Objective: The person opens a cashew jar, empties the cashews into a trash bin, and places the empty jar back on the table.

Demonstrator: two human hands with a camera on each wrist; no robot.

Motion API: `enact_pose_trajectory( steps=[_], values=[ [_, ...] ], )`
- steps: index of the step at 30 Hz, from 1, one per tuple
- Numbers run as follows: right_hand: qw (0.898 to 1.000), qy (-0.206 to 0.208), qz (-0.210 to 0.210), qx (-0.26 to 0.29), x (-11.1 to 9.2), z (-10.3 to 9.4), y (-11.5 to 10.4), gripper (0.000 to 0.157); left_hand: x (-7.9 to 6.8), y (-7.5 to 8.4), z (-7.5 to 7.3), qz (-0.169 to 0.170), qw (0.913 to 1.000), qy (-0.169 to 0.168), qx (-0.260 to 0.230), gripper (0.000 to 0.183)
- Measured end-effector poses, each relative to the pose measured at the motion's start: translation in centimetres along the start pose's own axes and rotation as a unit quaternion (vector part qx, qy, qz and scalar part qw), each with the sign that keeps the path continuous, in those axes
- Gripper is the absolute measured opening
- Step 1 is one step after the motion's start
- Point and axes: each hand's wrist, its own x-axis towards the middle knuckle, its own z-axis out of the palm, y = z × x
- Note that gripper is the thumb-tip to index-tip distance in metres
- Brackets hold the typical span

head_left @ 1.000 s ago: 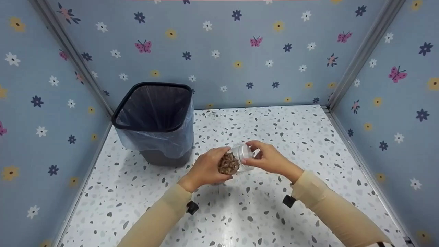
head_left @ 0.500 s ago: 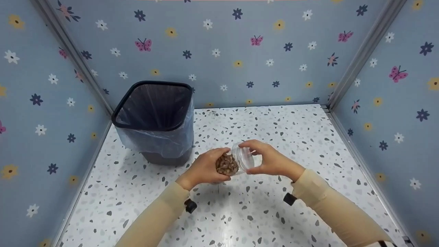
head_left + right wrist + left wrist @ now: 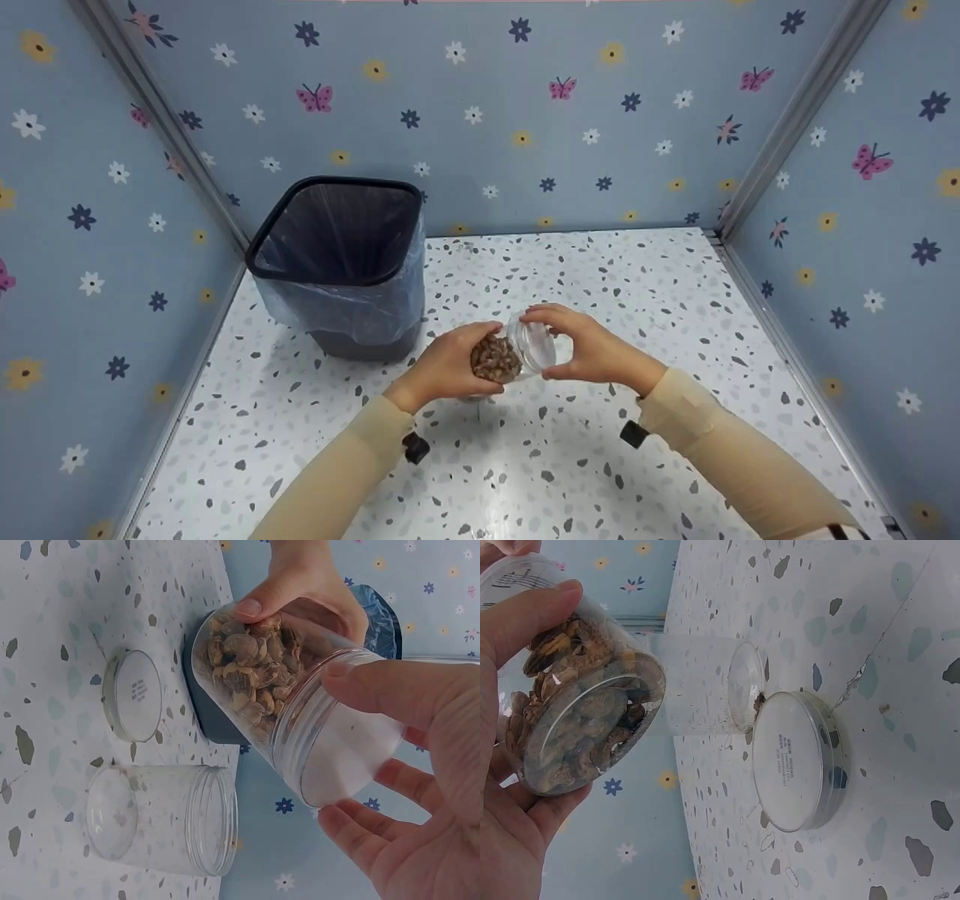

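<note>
My left hand (image 3: pixel 450 364) grips a clear plastic jar (image 3: pixel 496 358) of brown dried mushrooms (image 3: pixel 247 675), held tilted above the table. In the right wrist view its threaded end points towards my right hand (image 3: pixel 592 349). The right thumb and fingers are curled round the clear round lid (image 3: pixel 349 750) at that end, with the thumb on its edge. Below, a second clear jar (image 3: pixel 161 817) without mushrooms stands upright. Beside it lies another lid (image 3: pixel 787 765) with a white disc and small print. The head view mostly hides both behind the hands.
A dark bin (image 3: pixel 365 349) lined with a bluish bag (image 3: pixel 360 311) stands at the back left. The speckled white table (image 3: pixel 600 450) is enclosed by flower-patterned walls (image 3: pixel 480 112). Small brown crumbs (image 3: pixel 760 701) lie by the second jar's base.
Since a second ago my right fingers have shifted into a wider grip on the lid. The filled jar has moved slightly left. Over the last half second hardly anything differs.
</note>
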Motion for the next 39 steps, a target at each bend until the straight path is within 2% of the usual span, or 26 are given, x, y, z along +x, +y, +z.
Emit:
enact_pose_trajectory(
  steps=[16,25,39],
  values=[
    [1.000,0.017,-0.003,0.009,-0.5,-0.4,0.8,0.084,-0.3,-0.3,0.0,-0.015,0.9999,-0.003,-0.003,0.096],
    [0.999,0.023,0.034,-0.007,-0.7,-0.6,0.8,0.084,-0.3,-0.4,0.0,-0.011,0.9999,0.003,-0.007,0.096],
    [0.997,0.040,0.055,-0.020,-0.9,-1.0,1.5,0.083,-0.5,-0.3,-0.3,-0.012,0.9999,0.009,-0.003,0.095]
  ],
)
